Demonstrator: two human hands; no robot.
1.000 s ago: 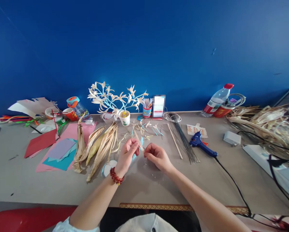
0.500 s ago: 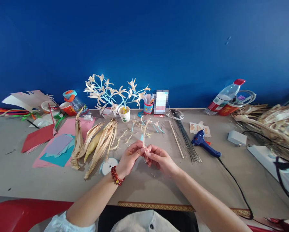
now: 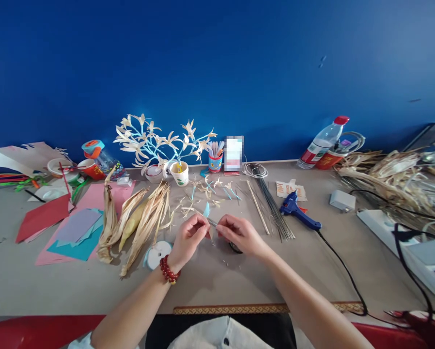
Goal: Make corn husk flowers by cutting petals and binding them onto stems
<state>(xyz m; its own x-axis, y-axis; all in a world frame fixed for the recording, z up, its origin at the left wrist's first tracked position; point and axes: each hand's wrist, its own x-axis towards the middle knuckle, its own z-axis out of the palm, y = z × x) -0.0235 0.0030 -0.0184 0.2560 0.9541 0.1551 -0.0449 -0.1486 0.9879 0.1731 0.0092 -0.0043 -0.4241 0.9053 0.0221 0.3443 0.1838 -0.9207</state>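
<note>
My left hand (image 3: 193, 233) is closed in a pinch on a thin pale corn husk strip (image 3: 211, 234), whose pointed end hangs below the fingertips. Close beside it, my right hand (image 3: 242, 234) is closed around small scissors; a black handle loop (image 3: 235, 247) shows under the palm, and a narrow grey blade reaches toward the left fingertips. How far the blades are apart, I cannot tell. Behind the hands a light blue tip (image 3: 206, 210) stands up. Small husk flowers on blue stems (image 3: 229, 190) lie farther back. A white spool (image 3: 159, 254) rests left of my left wrist.
Dried corn husks (image 3: 145, 228) and coloured paper (image 3: 75, 232) lie left. Finished-looking husk blossoms stand in a paper cup (image 3: 179, 174). Toward the right are wires (image 3: 275, 213), a wooden stick (image 3: 258, 207), a blue glue gun (image 3: 299, 213), a power strip (image 3: 395, 242) and a bottle (image 3: 321, 143).
My hands have moved slightly apart. The husk strip that stood up between them now points down from the left fingers, and the scissors show in my right hand. The view has shifted right.
</note>
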